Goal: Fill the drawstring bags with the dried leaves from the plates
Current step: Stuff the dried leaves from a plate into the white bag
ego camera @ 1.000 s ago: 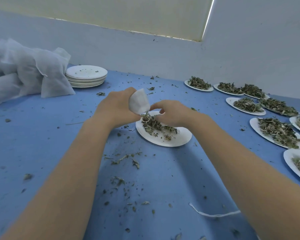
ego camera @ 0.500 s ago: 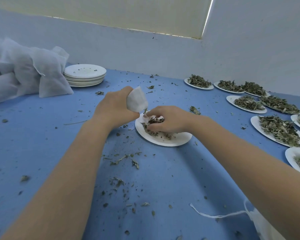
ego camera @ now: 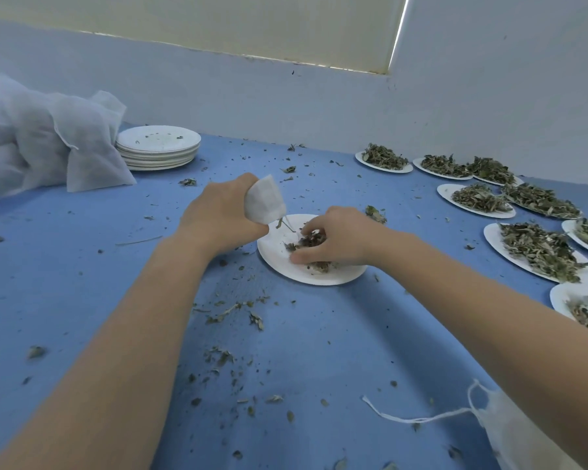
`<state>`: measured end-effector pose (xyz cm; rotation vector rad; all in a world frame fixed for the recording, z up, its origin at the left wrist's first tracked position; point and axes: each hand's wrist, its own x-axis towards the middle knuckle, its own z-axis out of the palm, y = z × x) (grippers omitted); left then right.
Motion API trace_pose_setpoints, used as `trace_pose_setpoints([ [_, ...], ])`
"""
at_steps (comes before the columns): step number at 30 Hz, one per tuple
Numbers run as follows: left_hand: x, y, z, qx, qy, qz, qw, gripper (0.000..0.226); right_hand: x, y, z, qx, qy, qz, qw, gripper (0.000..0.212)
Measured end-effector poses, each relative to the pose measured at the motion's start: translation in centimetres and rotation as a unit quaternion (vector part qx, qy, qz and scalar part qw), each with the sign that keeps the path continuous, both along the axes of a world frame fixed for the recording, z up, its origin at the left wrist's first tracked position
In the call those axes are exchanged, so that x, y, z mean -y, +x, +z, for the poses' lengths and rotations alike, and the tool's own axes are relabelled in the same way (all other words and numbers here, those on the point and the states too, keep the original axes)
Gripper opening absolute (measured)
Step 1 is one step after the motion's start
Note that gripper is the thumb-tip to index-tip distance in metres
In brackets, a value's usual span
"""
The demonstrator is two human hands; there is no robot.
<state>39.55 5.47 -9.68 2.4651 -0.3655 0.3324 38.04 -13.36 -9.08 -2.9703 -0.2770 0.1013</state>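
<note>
**A:** Where are the hands, and what are they doing?

**B:** Both reach toward the middle of a blue table [ego camera: 82, 283]. The left hand [ego camera: 223, 215] is curled round a small white drawstring bag [ego camera: 263, 200], which sticks up out of the fist, tilted toward one o'clock, just beside the rim of a white plate [ego camera: 275, 256] at the centre of the view. The right hand [ego camera: 336, 237] lies over that plate, fingers curled down around a clump of dried leaves [ego camera: 308, 239], thumb on the near side of it.

**A:** Is the bag touching the plate?

**B:** I cannot tell; it is above the plate's ten o'clock edge, with a thin stem poking out below it.

**A:** Where are the other leaves?

**B:** From one o'clock round to three o'clock, along the wall and the right edge, sit several filled plates [ego camera: 540, 252], each heaped with leaves. Loose crumbs [ego camera: 235, 310] are scattered over the table, thickest between the forearms at six o'clock.

**A:** Anything else?

**B:** At ten o'clock, a stack of empty plates [ego camera: 158, 150], touching a pile of white bags [ego camera: 48, 140] at nine o'clock. At five o'clock, partly under the right forearm, lies another white bag [ego camera: 516, 435], its string [ego camera: 418, 418] trailing left.
</note>
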Motion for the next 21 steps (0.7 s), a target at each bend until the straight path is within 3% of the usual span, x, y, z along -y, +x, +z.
trace_pose_setpoints([
  [3, 0.1, 0.1, -0.2, 0.0, 0.004, -0.008, 1.0, 0.039, -0.2, -0.1, -0.1, 0.04, 0.01, 0.025, 0.999, 0.035],
  [8, 0.3, 0.2, -0.4, -0.003, 0.029, -0.007, 1.0, 0.042, 0.8, -0.4, 1.3, 0.033, 0.011, 0.032, 0.999, 0.023],
  [17, 2.2, -0.2, -0.5, 0.041, 0.124, -0.029, 0.991, 0.045, 1.8, -1.2, 5.0, 0.124, 0.005, 0.074, 0.989, 0.018],
  [21, 3.1, -0.5, -0.6, 0.059, 0.115, -0.036, 0.991, 0.041, 0.3, -1.4, 4.6, 0.146, 0.028, 0.087, 0.985, 0.022],
])
